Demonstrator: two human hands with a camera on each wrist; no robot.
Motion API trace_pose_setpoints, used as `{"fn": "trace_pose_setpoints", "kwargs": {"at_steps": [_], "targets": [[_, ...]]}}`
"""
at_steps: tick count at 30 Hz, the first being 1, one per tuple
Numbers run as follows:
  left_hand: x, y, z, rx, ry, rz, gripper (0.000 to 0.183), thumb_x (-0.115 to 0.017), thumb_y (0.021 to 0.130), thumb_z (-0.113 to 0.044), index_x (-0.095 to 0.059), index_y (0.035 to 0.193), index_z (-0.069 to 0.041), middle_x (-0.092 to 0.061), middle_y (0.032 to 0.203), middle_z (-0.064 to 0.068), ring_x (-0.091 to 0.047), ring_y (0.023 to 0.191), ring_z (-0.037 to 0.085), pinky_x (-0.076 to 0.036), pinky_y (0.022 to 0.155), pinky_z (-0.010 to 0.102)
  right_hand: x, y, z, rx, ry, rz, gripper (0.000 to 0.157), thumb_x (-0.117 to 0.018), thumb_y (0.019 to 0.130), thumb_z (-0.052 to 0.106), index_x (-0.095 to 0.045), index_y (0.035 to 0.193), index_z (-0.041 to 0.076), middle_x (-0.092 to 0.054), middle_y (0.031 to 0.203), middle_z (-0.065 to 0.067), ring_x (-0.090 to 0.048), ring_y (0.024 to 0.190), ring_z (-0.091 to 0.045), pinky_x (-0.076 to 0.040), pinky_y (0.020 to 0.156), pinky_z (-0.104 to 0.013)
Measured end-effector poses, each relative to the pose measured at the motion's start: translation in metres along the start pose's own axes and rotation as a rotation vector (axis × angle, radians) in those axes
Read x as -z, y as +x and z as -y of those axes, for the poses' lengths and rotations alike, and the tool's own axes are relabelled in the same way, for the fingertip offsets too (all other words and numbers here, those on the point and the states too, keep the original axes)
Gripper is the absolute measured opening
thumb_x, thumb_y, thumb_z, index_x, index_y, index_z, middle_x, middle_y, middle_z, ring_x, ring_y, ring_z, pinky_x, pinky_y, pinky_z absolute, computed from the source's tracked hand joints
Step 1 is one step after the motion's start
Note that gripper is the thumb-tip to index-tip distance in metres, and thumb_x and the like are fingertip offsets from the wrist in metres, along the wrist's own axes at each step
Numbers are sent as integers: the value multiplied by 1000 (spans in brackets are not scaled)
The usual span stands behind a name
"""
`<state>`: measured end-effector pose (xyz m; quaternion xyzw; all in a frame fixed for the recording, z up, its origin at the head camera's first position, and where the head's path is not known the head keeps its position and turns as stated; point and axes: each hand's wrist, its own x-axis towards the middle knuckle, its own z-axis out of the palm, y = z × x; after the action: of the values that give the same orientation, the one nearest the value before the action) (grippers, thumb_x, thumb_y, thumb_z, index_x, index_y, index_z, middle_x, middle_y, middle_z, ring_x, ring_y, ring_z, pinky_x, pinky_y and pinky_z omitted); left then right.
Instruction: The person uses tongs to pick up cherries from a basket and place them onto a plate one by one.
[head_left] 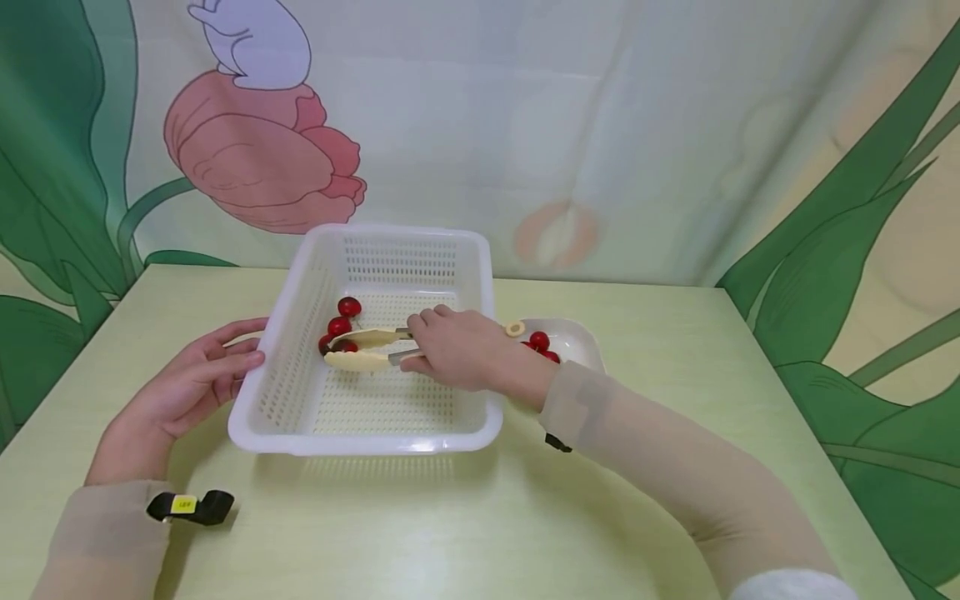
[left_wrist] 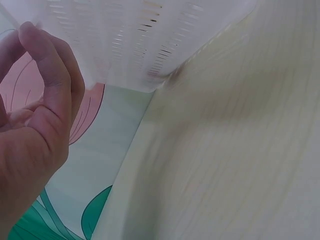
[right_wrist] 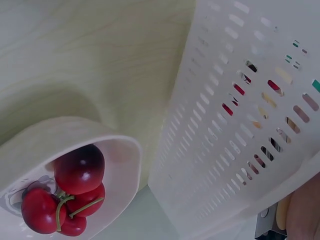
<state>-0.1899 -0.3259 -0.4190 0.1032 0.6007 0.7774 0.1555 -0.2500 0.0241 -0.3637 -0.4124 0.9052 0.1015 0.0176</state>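
Observation:
A white plastic basket (head_left: 401, 444) with slotted walls rests on the table. My left hand (head_left: 197, 375) pinches its left rim; in the left wrist view the bent fingers (left_wrist: 52, 65) meet the rim. Reaching over the basket's right side, my right hand (head_left: 468, 348) grips a pair of tongs (head_left: 360, 361) with cream tips and metal arms. Several dark red cherries (head_left: 348, 307) lie along the basket's left part. The tips of the tongs stand apart around one cherry (head_left: 347, 344), which they partly hide. The basket wall covers most of the tongs in the right wrist view.
Right of the basket, partly behind my right forearm, stands a white bowl (head_left: 581, 343) holding several cherries (right_wrist: 80, 169) with green stems. The pale wooden table (head_left: 360, 533) ends at a printed curtain (head_left: 450, 150) behind the basket. Black straps (head_left: 191, 506) circle my wrists.

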Motion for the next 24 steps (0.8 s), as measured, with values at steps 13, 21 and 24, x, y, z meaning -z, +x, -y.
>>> {"fn": "trace_pose_setpoints", "kwargs": {"at_steps": [13, 21, 24], "targets": [[0, 1, -1, 9, 21, -20, 40, -51, 106, -1, -49, 142, -18, -69, 125, 1, -72, 104, 21, -59, 88, 35, 7, -10, -13, -3, 59, -106, 50, -45, 105, 58, -54, 118, 10, -59, 106, -1, -56, 98, -18, -54, 68, -33], [-1, 0, -1, 11, 4, -11, 40, -50, 106, 0, -49, 141, -18, -70, 125, 2, -72, 104, 21, -59, 89, 35, 7, -17, -22, 4, 71, -146, 49, -44, 106, 57, -53, 114, 10, -56, 101, 0, -54, 95, -18, -52, 66, -33], [-1, 0, -1, 13, 2, -15, 40, -50, 106, 0, -49, 142, -18, -70, 125, 2, -73, 104, 21, -59, 89, 35, 8, -20, -25, -1, 80, -155, 49, -44, 106, 57, -53, 116, 9, -56, 100, 0, -55, 96, -18, -52, 66, -34]]}}
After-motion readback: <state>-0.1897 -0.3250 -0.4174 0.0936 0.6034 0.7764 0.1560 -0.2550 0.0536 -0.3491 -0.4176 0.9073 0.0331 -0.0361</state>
